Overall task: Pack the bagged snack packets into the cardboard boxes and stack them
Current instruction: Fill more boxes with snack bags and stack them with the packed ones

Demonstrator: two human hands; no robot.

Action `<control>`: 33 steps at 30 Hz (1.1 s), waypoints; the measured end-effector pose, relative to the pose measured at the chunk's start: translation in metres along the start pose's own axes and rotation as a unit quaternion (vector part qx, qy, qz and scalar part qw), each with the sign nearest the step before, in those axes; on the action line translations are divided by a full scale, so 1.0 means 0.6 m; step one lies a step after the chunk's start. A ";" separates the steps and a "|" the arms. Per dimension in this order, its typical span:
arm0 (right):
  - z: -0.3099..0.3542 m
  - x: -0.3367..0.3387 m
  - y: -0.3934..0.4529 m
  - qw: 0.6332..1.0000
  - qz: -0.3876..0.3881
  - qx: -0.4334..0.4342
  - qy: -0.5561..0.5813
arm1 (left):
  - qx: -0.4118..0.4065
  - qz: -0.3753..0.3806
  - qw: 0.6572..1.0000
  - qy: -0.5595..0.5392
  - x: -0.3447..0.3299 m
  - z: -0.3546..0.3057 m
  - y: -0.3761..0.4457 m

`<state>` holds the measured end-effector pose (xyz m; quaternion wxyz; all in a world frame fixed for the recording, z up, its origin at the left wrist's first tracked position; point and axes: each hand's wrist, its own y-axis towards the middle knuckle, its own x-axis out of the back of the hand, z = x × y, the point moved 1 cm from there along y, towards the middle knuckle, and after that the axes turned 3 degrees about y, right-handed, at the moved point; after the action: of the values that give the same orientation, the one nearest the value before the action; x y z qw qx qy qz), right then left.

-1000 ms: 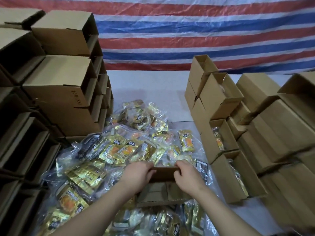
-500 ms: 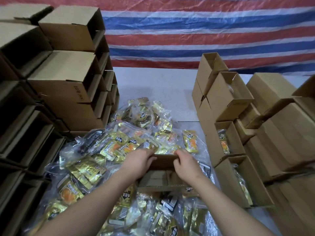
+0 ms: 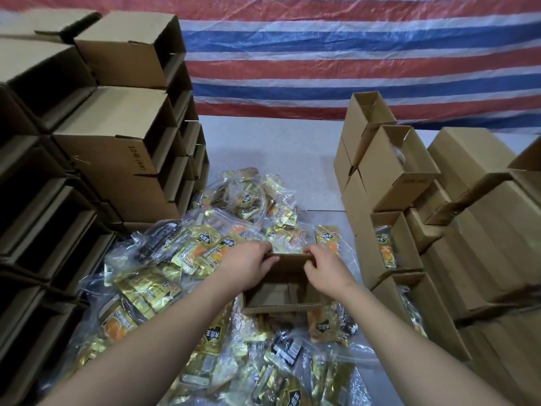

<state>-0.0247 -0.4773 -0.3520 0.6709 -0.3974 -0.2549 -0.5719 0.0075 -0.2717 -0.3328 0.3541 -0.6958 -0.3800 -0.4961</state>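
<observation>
A small open cardboard box sits on top of a heap of clear bags filled with gold and yellow snack packets in the middle of the table. My left hand grips the far rim of the box at its left corner. My right hand grips the same rim at the right corner. The inside of the box shows bare cardboard. More bagged packets lie in front of the box, between my forearms.
Tall stacks of empty open-sided boxes stand on the left. On the right, stacked boxes hold snack bags, with closed ones behind. A striped red, white and blue tarp hangs at the back. The white table shows beyond the heap.
The view has shifted and the box appears more open and upright. Both hands keep hold of its far rim.
</observation>
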 end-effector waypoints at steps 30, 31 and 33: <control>0.051 0.035 -0.027 0.995 -0.058 0.081 -0.016 | -0.296 0.220 0.925 0.094 -0.190 -0.149 -0.166; 0.053 0.032 -0.030 0.995 -0.060 0.084 -0.013 | -0.301 0.246 0.915 0.109 -0.210 -0.146 -0.173; 0.052 0.029 -0.034 0.994 -0.059 0.087 -0.005 | -0.329 0.273 0.890 0.160 -0.248 -0.143 -0.185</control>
<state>-0.0375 -0.4617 -0.3159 0.6665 -0.3247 -0.3296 -0.5846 -0.1590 -0.3215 -0.4409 0.2823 -0.7599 0.0712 -0.5811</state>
